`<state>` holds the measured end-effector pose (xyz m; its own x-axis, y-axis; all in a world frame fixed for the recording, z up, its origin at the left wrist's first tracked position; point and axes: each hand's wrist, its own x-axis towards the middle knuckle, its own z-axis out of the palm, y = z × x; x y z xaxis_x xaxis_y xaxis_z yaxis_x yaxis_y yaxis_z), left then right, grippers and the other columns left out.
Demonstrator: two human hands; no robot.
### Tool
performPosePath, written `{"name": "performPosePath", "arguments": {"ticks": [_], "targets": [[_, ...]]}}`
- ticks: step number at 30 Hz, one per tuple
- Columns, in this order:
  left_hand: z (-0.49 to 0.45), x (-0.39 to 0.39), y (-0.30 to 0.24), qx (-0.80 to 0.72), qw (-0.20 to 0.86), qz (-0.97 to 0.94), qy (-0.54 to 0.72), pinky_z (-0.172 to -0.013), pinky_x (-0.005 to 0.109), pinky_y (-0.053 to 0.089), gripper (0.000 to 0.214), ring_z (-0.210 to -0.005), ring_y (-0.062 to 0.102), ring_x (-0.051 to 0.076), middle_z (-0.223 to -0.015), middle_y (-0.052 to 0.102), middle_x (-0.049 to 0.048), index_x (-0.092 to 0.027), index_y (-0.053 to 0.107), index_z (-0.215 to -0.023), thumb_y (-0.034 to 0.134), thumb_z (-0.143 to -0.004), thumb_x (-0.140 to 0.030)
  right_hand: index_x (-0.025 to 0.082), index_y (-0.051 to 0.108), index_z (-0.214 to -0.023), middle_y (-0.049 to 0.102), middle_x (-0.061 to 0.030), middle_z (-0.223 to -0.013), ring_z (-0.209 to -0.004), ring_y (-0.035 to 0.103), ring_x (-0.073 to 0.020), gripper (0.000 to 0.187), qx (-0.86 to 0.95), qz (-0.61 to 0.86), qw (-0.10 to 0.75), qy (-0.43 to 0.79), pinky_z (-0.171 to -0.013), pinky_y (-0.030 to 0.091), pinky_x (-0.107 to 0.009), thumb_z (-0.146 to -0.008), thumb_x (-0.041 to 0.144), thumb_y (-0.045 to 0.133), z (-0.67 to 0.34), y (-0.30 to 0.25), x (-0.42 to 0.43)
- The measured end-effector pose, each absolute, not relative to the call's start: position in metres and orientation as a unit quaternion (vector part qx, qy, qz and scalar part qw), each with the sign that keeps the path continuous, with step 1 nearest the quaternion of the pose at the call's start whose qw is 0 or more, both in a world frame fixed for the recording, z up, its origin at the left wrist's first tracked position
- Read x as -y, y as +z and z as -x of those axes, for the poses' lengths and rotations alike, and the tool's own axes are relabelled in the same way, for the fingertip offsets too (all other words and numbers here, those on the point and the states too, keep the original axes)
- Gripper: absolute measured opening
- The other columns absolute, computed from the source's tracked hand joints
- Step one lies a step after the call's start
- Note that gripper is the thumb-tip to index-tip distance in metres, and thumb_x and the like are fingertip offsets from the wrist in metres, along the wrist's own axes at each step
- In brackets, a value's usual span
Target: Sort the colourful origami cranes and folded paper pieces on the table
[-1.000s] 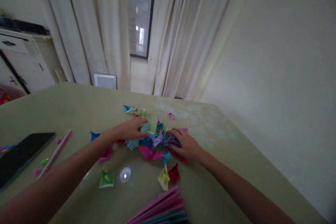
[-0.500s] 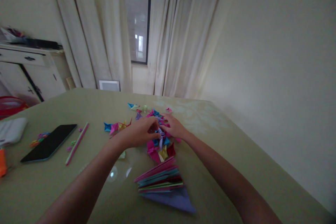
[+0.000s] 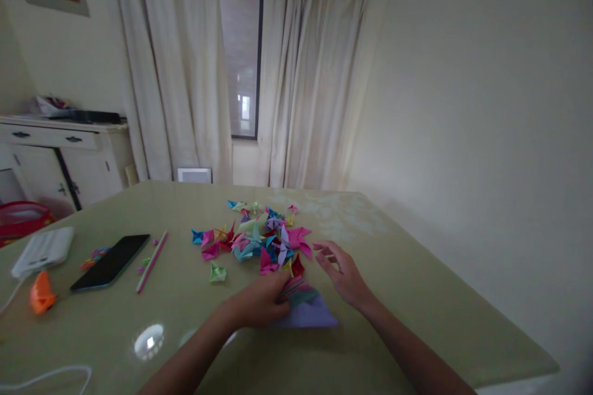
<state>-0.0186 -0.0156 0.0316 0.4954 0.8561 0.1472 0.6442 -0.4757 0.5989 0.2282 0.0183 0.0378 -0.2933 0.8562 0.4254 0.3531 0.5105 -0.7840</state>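
My left hand (image 3: 262, 301) is closed on a stack of folded coloured paper (image 3: 308, 313), pink and teal with lavender at the near side. Its fingertips are partly hidden by the paper. To the right of the stack, my right hand (image 3: 345, 274) hangs with fingers apart and nothing in them. Just beyond both hands lies a heap of folded paper figures (image 3: 252, 241) in pink, blue, lavender, yellow and red. A pale green paper piece (image 3: 217, 272) sits apart at the heap's near left.
On the left of the table (image 3: 417, 296) lie a black tablet or phone (image 3: 111, 262), a pink and green stick (image 3: 152, 262), a white device (image 3: 44, 251) with a cable, and an orange object (image 3: 42, 292). A wall (image 3: 486, 136) runs along the right side.
Both hands have come back from the paper heap. My left hand has taken hold of the folded paper stack, and my right hand has moved to the right. The view has tilted up.
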Motion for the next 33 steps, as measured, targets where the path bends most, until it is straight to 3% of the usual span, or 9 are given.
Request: {"name": "performPosePath", "arguments": {"ticks": [2,5,8,12,17,24,28,30,33], "targets": [[0.023,0.002,0.041,-0.437,0.25,-0.814,0.289,-0.083,0.034,0.053,0.028,-0.09,0.066,0.022,-0.101,0.073,0.0026,-0.024,0.064,-0.107,0.056,-0.08,-0.019,0.023,0.069,-0.122,0.071,-0.0119,-0.12,-0.108,0.069,-0.026,0.049,0.736,0.385,0.474,0.292,-0.091,0.056,-0.039,-0.102,0.062,0.048,-0.22,0.044,-0.023],[0.03,-0.02,0.044,-0.487,0.215,-0.731,0.426,-0.082,0.036,0.053,0.021,-0.087,0.064,0.023,-0.094,0.068,0.0037,-0.021,0.057,-0.106,0.051,-0.086,-0.025,0.022,0.064,-0.127,0.07,-0.0112,-0.114,-0.097,0.07,-0.0247,0.054,0.717,0.37,0.504,0.306,-0.08,0.059,-0.036,-0.094,0.064,0.061,-0.193,0.053,-0.038],[0.037,-0.033,0.033,-0.485,0.205,-0.669,0.524,-0.084,0.037,0.054,0.027,-0.09,0.066,0.023,-0.099,0.069,0.0042,-0.021,0.053,-0.111,0.059,-0.087,-0.03,0.021,0.062,-0.127,0.071,-0.0079,-0.105,-0.081,0.071,-0.0214,0.055,0.69,0.377,0.518,0.335,-0.069,0.059,-0.033,-0.083,0.052,0.077,-0.156,0.052,-0.055],[0.048,-0.036,0.016,-0.465,0.219,-0.625,0.587,-0.096,0.042,0.054,0.043,-0.106,0.069,0.026,-0.114,0.071,0.0086,-0.02,0.054,-0.122,0.07,-0.085,-0.037,0.022,0.067,-0.118,0.075,-0.0054,-0.097,-0.073,0.069,-0.0198,0.039,0.691,0.366,0.523,0.34,-0.067,0.059,-0.032,-0.08,0.033,0.074,-0.118,0.033,-0.072],[0.056,-0.039,0.013,-0.443,0.258,-0.62,0.594,-0.104,0.044,0.052,0.064,-0.119,0.067,0.028,-0.126,0.069,0.0124,-0.018,0.052,-0.13,0.081,-0.078,-0.042,0.02,0.073,-0.102,0.076,-0.0045,-0.088,-0.07,0.069,-0.0204,0.026,0.636,0.38,0.561,0.37,-0.062,0.057,-0.031,-0.081,0.035,0.069,-0.112,0.008,-0.079],[0.058,-0.038,0.017,-0.467,0.208,-0.617,0.598,-0.12,0.047,0.039,0.055,-0.144,0.05,0.029,-0.141,0.063,0.0173,-0.015,0.055,-0.14,0.052,-0.099,-0.051,0.019,0.067,-0.086,0.073,-0.0039,-0.071,-0.064,0.072,-0.0219,0.032,0.483,0.405,0.647,0.429,-0.06,0.06,-0.033,-0.072,0.046,0.076,-0.144,0.003,-0.089],[0.059,-0.032,0.02,-0.453,0.212,-0.624,0.601,-0.129,0.041,0.026,0.058,-0.155,0.036,0.022,-0.157,0.052,0.012,-0.018,0.05,-0.152,0.035,-0.105,-0.049,0.019,0.066,-0.096,0.076,-0.0083,-0.081,-0.066,0.074,-0.0235,0.041,0.475,0.411,0.633,0.453,-0.062,0.061,-0.036,-0.075,0.053,0.073,-0.157,0.002,-0.096],[0.058,-0.031,0.019,-0.459,0.214,-0.618,0.602,-0.128,0.042,0.029,0.058,-0.153,0.04,0.023,-0.157,0.054,0.0113,-0.019,0.05,-0.152,0.038,-0.104,-0.047,0.018,0.066,-0.108,0.074,-0.007,-0.079,-0.062,0.071,-0.0224,0.047,0.507,0.461,0.608,0.4,-0.058,0.058,-0.035,-0.078,0.054,0.071,-0.16,0.003,-0.096],[0.057,-0.031,0.014,-0.491,0.221,-0.607,0.585,-0.116,0.045,0.045,0.054,-0.135,0.058,0.026,-0.14,0.067,0.0125,-0.017,0.058,-0.143,0.047,-0.099,-0.047,0.019,0.066,-0.121,0.068,-0.0021,-0.073,-0.063,0.066,-0.0198,0.052,0.566,0.51,0.593,0.26,-0.057,0.054,-0.029,-0.085,0.056,0.068,-0.159,0.007,-0.085]]}}
